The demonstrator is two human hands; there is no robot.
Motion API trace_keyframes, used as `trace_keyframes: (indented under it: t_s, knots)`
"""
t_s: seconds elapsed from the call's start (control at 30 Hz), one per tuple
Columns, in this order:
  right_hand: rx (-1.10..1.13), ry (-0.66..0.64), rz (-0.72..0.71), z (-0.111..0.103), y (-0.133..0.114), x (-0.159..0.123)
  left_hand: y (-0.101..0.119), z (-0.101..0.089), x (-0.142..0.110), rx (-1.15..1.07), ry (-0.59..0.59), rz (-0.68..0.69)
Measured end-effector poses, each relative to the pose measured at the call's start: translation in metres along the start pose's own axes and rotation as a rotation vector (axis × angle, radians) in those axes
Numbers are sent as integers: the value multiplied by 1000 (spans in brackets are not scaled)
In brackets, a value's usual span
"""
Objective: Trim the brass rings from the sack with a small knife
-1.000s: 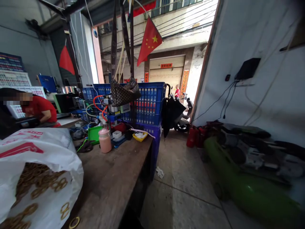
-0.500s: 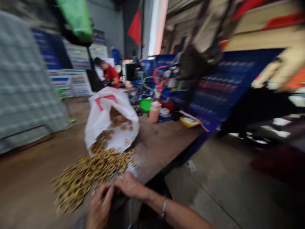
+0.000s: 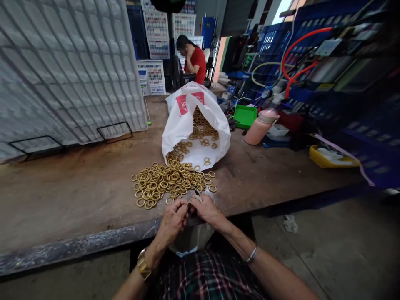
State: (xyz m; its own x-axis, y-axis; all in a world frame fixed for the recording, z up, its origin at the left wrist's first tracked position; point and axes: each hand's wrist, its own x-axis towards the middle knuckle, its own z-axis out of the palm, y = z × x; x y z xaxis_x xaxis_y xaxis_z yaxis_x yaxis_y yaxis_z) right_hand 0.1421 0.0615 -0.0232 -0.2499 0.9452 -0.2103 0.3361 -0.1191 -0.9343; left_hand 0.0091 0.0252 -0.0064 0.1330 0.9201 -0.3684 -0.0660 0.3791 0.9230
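Note:
My left hand [image 3: 173, 218] is closed in a pinch at the table's front edge, its fingertips meeting those of my right hand; what they pinch is too small to make out. My right hand [image 3: 206, 210] is closed around a small pale tool with a dark tip [image 3: 198, 196], which pokes up past the thumb. Just beyond both hands lies a heap of brass-coloured rings [image 3: 168, 181]. More rings spill from the mouth of a white plastic sack [image 3: 175, 125] with red print, lying on its side behind the heap.
The brown tabletop [image 3: 78, 196] has plastic wrap along its front edge. White ribbed panels [image 3: 71, 71] stand at left. A pink bottle [image 3: 261, 127], green tray [image 3: 245, 116] and yellow tray [image 3: 331, 158] stand at right, near red hoses [image 3: 289, 54]. A person in red [image 3: 196, 62] sits behind.
My view has swung left and levelled, so the sack and rings appear farther right and sharper. Both hands stay together at the table edge; the small tool now shows in my right hand.

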Motion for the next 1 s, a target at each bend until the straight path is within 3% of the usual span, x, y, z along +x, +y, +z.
trace_keyframes:
  t_s: [0.23,0.6,1.0]
  knots:
    - [53,-26,-8,-1,-6,-3,-1,2,-5,-158,-6,-40]
    - [0,4,-47,-2,-5,-6,9,3,-10,49,42,-73]
    - [18,9,-87,-1,0,-5,8,0,-10,-68,-4,-141]
